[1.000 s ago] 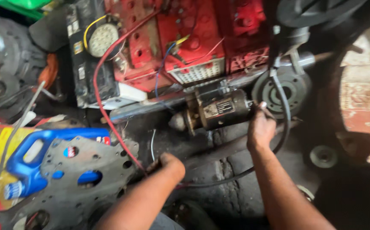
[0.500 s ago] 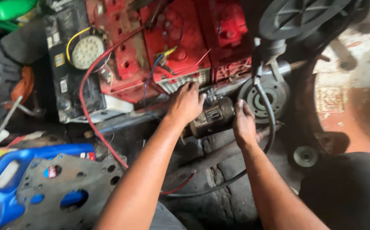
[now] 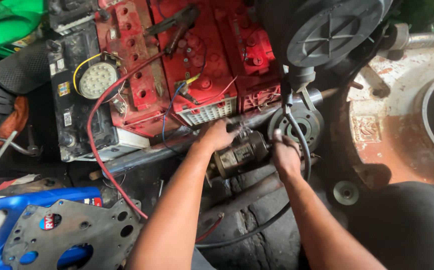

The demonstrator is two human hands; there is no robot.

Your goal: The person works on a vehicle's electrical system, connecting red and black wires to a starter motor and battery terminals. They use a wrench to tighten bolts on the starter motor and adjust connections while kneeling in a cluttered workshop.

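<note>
Item: motor (image 3: 239, 155), small cylindrical, dark w/ brassy band, lying on its side on the floor (image 3: 272, 220) centre frame, just below red battery (image 3: 177, 65).

- Left hand (image 3: 217, 135): on motor's upper end, fingers curled over it, closed on the motor; fingertips blurred.
- Right hand (image 3: 285, 156): at motor's right end, fingers bent, touching it; whether it truly grips, can't tell. Sits just beside round grey flange (image 3: 302, 122).
- Both forearms come up from bottom of frame, converging on motor.

Surroundings:
- Red cable (image 3: 94, 140): loops from battery top down past plate, left of left arm.
- Black cable (image 3: 297, 150): drops from above, passes behind right hand, curves across the floor.
- Black battery (image 3: 72, 120), left of the red one, w/ round white lamp (image 3: 97, 80) resting on it.
- Grey pipe (image 3: 142, 157), slanted, running under batteries toward motor.
- Grey plate (image 3: 77, 235) w/ holes, bottom left, lying on blue jug (image 3: 37, 197).
- Green jug (image 3: 7, 22), top-left corner.
- Large dark round housing (image 3: 332, 30), top right, above flange.
- Rusty red-white ring (image 3: 407, 115), right edge, well apart from hands.
- Small pulley (image 3: 346, 192) on the floor, right of right forearm.
</note>
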